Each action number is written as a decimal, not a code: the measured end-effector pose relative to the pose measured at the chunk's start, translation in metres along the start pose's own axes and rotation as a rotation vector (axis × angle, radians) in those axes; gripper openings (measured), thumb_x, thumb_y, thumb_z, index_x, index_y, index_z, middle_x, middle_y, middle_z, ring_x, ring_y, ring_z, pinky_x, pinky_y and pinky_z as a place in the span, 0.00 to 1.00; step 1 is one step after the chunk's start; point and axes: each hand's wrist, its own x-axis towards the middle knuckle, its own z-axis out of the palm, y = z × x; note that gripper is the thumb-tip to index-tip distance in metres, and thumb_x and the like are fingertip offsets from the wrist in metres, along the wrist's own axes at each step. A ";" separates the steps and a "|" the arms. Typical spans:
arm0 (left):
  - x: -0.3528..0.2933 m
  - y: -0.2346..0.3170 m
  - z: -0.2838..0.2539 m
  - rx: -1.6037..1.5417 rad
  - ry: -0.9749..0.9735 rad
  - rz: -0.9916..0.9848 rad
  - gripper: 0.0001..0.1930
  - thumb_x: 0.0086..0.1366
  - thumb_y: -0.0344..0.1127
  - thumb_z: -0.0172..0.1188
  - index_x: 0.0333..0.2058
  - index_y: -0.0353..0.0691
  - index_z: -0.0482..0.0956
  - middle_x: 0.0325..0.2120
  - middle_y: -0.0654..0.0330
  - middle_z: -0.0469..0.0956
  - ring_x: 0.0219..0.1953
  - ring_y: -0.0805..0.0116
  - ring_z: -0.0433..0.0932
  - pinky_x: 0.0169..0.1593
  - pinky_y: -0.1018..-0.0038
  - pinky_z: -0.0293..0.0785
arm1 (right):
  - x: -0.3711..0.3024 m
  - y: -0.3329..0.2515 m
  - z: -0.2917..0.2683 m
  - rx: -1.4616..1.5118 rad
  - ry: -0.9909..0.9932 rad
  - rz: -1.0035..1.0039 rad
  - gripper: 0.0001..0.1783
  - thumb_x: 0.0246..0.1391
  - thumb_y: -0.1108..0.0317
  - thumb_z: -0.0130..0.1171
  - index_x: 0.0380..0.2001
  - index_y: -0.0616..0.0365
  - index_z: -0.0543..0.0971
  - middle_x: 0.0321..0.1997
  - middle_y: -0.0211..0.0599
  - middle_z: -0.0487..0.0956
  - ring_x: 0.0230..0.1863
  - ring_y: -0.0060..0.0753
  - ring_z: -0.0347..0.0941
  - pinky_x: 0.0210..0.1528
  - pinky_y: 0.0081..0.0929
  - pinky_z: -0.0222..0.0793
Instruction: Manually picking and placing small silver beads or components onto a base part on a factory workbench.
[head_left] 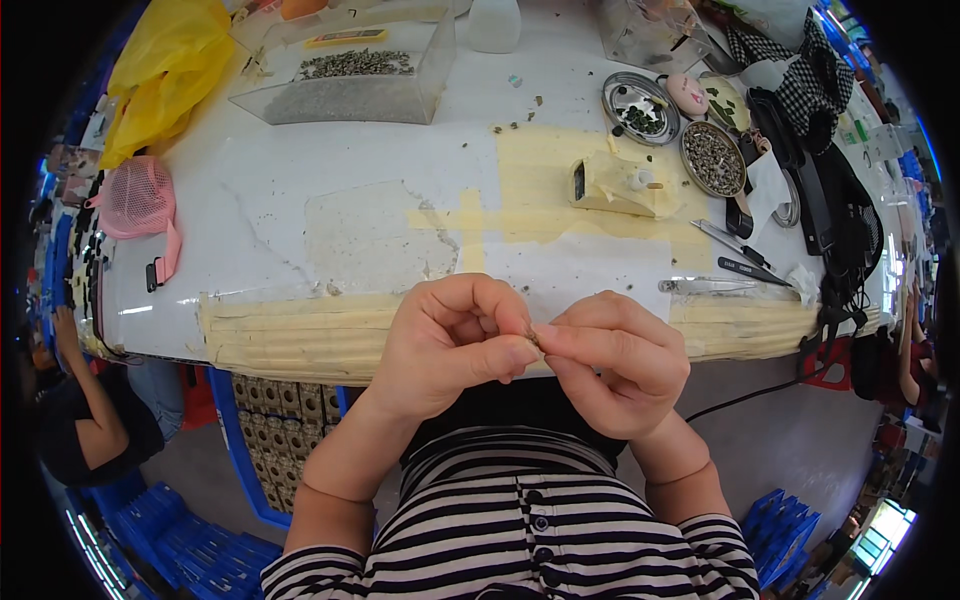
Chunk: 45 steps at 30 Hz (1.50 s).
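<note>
My left hand (450, 345) and my right hand (622, 362) meet at the table's near edge, thumbs and forefingers pinched together. Between the fingertips is a tiny brownish piece (533, 339), mostly covered, too small to name. Both hands seem to grip it. Beyond them on the tabletop stands a small block wrapped in yellowish tape (622, 188), with a white knob on top. Right of it are a round dish of small metal-coloured parts (713, 160) and a metal dish with dark green bits (640, 108). Black tweezers (752, 270) and a pen-like tool (733, 243) lie to the right.
A clear box of small parts (345, 85) stands at the far left, beside a yellow plastic bag (170, 75). A pink mesh pouch (138, 198) lies at the left edge. Padded tape (290, 332) lines the front edge. Below is a blue crate (232, 425). Other people sit at both sides.
</note>
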 end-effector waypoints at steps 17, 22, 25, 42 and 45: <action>0.001 -0.001 -0.001 -0.027 -0.001 -0.037 0.08 0.59 0.22 0.66 0.35 0.33 0.76 0.31 0.57 0.80 0.31 0.73 0.80 0.34 0.80 0.79 | 0.000 -0.002 -0.005 -0.030 -0.027 -0.042 0.20 0.40 0.84 0.66 0.41 0.61 0.85 0.27 0.33 0.79 0.26 0.28 0.76 0.27 0.21 0.72; -0.001 0.004 0.002 0.078 0.046 -0.077 0.07 0.59 0.22 0.67 0.35 0.32 0.77 0.30 0.57 0.81 0.31 0.73 0.81 0.36 0.79 0.79 | 0.004 -0.006 -0.012 -0.159 -0.067 -0.151 0.22 0.37 0.84 0.66 0.41 0.62 0.84 0.28 0.33 0.79 0.27 0.30 0.76 0.27 0.23 0.72; -0.002 0.003 0.002 0.090 0.037 -0.073 0.07 0.60 0.22 0.66 0.36 0.31 0.77 0.30 0.57 0.81 0.31 0.73 0.81 0.36 0.79 0.80 | 0.003 -0.006 -0.014 -0.226 -0.082 -0.210 0.25 0.34 0.84 0.66 0.42 0.64 0.83 0.29 0.33 0.79 0.27 0.31 0.76 0.27 0.24 0.73; -0.007 -0.009 0.021 0.368 0.228 0.201 0.07 0.67 0.21 0.57 0.43 0.27 0.78 0.37 0.55 0.81 0.38 0.74 0.81 0.45 0.78 0.80 | 0.000 0.002 -0.003 -0.271 0.046 -0.045 0.18 0.40 0.83 0.65 0.40 0.63 0.83 0.31 0.35 0.80 0.29 0.31 0.77 0.30 0.22 0.74; -0.007 -0.009 0.020 0.351 0.202 0.195 0.07 0.66 0.20 0.57 0.43 0.27 0.78 0.37 0.55 0.81 0.38 0.74 0.81 0.45 0.78 0.80 | 0.003 0.001 -0.004 -0.067 0.057 0.139 0.12 0.47 0.82 0.64 0.37 0.62 0.83 0.32 0.37 0.81 0.30 0.28 0.78 0.33 0.21 0.74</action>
